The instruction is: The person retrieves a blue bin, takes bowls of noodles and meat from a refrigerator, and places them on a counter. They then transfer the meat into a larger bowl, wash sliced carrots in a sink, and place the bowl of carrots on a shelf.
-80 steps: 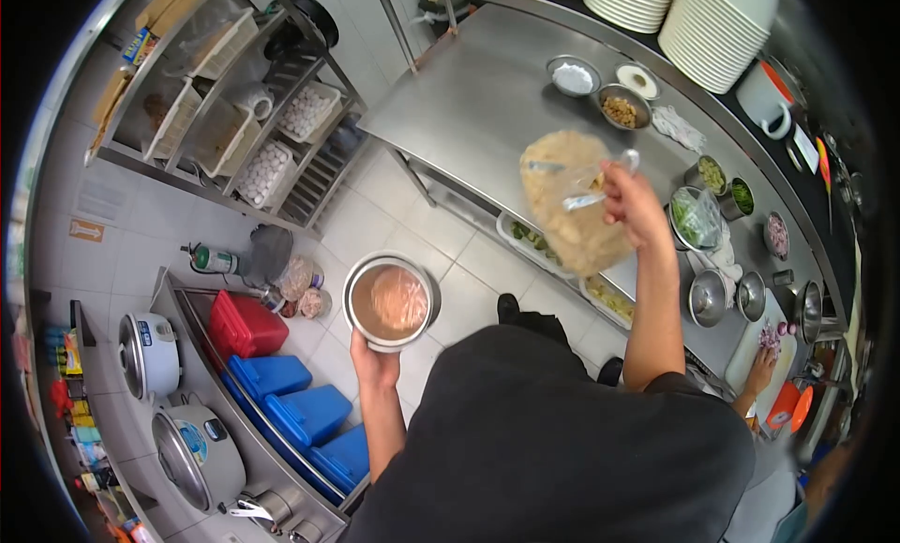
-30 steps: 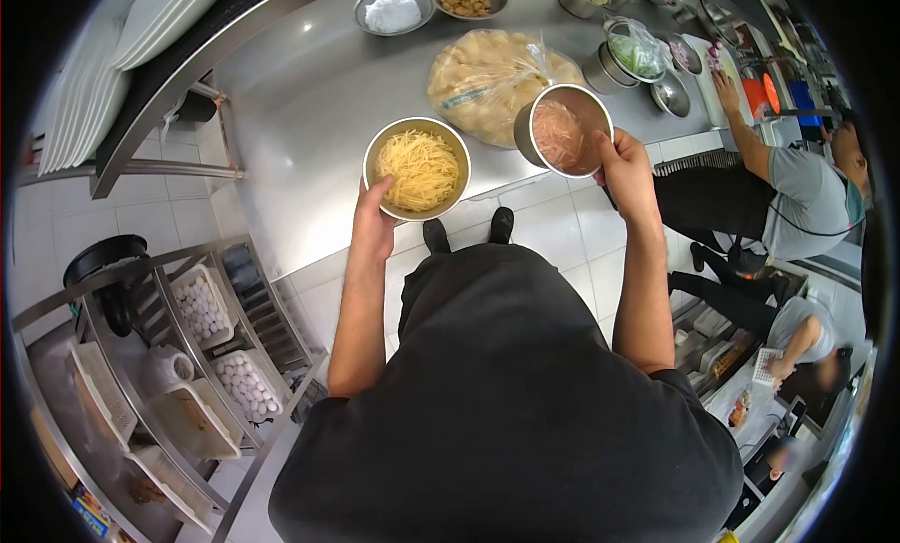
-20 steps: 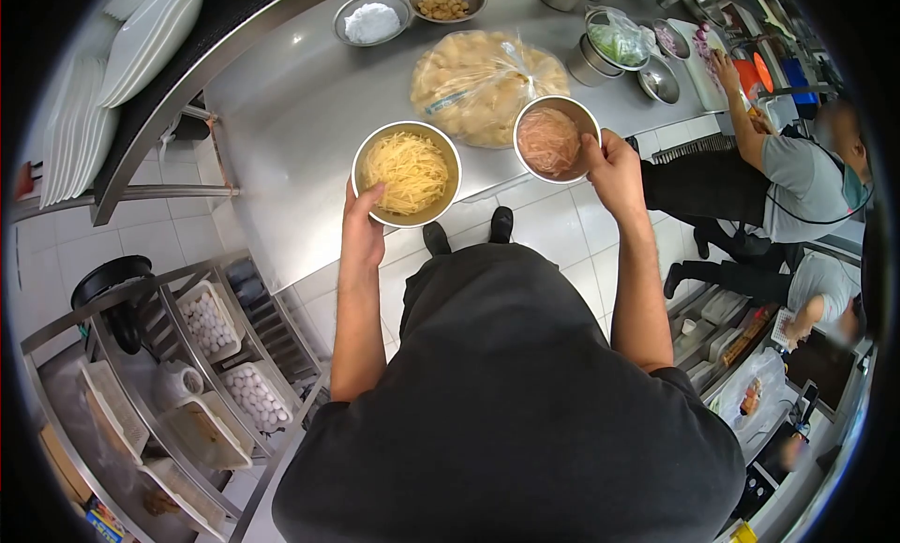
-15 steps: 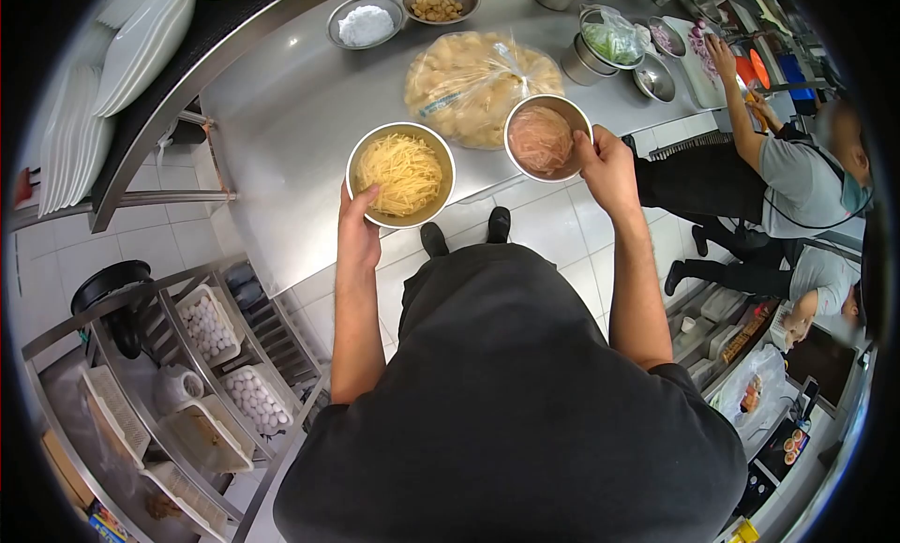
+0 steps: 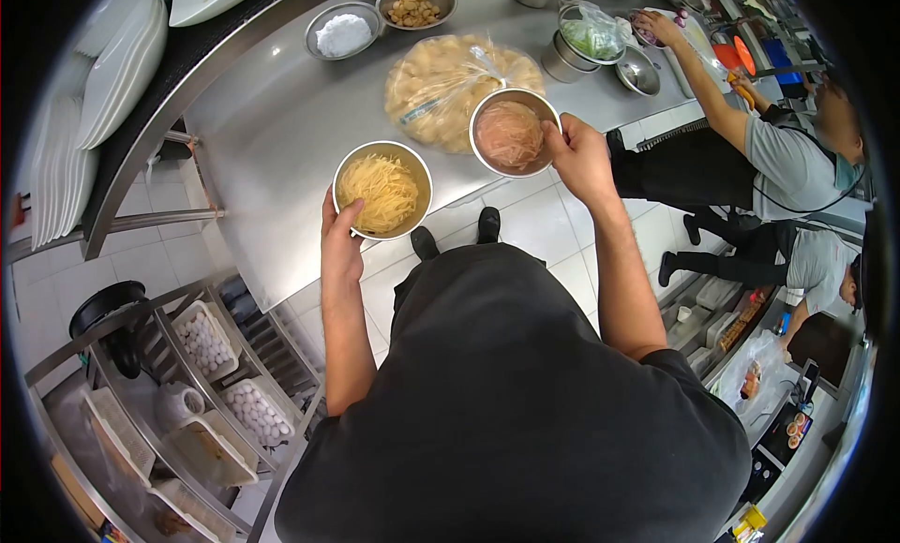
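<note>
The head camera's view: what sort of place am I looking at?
Most likely a commercial kitchen, perhaps a restaurant's. A long steel worktable bears several bowls of food, white dishes are stacked beside it, and another person works along the same table.

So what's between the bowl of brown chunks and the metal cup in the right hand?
A clear plastic bag of yellowish chunks lies on the steel table between them, as the head view shows.
</note>
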A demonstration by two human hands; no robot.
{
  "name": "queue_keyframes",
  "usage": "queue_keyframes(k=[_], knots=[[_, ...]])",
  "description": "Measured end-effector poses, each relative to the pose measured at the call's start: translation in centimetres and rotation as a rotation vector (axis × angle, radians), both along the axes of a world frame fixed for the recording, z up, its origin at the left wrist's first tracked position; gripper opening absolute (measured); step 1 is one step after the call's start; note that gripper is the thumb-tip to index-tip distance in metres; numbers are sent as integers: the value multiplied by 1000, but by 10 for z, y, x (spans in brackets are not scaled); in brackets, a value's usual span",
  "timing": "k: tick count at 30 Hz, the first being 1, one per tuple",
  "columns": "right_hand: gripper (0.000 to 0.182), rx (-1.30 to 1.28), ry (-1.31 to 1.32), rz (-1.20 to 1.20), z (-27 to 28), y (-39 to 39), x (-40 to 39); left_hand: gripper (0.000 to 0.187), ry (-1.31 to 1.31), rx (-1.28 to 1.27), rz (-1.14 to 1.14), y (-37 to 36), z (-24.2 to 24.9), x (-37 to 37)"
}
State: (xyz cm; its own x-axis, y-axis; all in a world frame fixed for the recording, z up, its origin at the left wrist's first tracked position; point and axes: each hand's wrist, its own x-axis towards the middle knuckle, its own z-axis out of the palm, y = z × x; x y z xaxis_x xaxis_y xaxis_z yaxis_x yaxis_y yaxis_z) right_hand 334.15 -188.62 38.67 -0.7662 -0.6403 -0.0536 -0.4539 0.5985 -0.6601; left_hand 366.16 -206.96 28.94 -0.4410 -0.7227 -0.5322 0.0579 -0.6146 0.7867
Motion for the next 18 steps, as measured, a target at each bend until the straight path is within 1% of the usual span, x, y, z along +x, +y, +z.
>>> queue_keyframes(k=[9,14,18], knots=[[36,18,21,-3,7,-2,6,81,-15,-4,-7,3,8,-6],[36,31,27,-4,10,-4,7,81,2,-2,-47,6,9,-8],[36,21,23,-2,5,-1,5,80,-1,-6,-52,9,9,-9]])
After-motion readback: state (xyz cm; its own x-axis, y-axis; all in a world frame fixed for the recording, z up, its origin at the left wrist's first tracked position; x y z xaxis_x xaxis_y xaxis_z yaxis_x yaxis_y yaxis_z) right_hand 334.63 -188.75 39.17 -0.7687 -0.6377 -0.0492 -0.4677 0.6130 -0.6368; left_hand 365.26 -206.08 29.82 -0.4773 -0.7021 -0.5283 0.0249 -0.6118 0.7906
